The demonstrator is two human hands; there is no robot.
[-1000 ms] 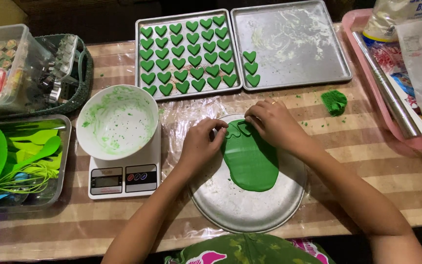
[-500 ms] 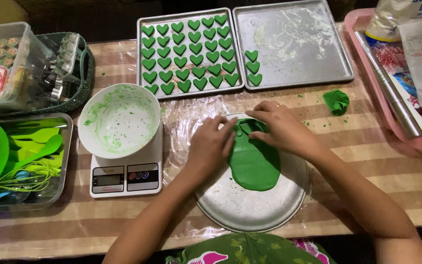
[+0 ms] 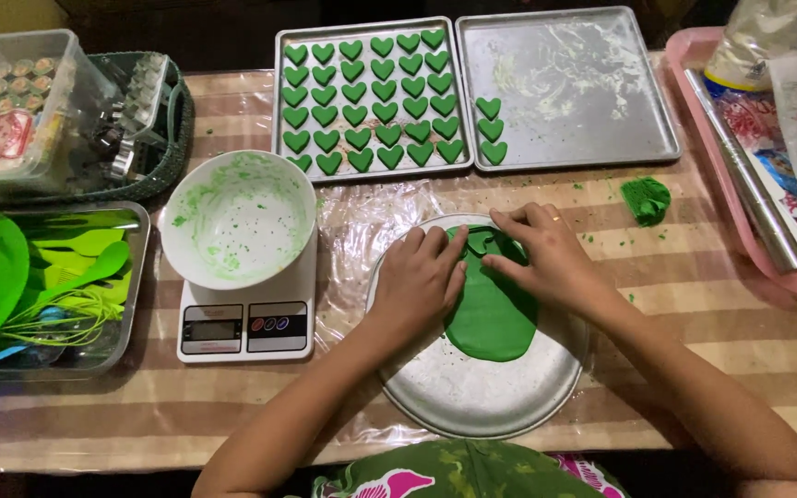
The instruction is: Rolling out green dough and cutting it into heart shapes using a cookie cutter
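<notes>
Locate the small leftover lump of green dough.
The leftover dough lump lies on the striped table, right of the hands, just below the nearly empty baking tray.

Left hand (image 3: 420, 281) lies flat, right hand (image 3: 546, 258) curled, fingertips nearly meeting.

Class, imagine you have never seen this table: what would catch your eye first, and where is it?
First, the two hands, left hand and right hand, pressing on a flat sheet of green dough on a round metal pan at centre. Behind it, rows of green heart shapes fill a baking tray.
</notes>
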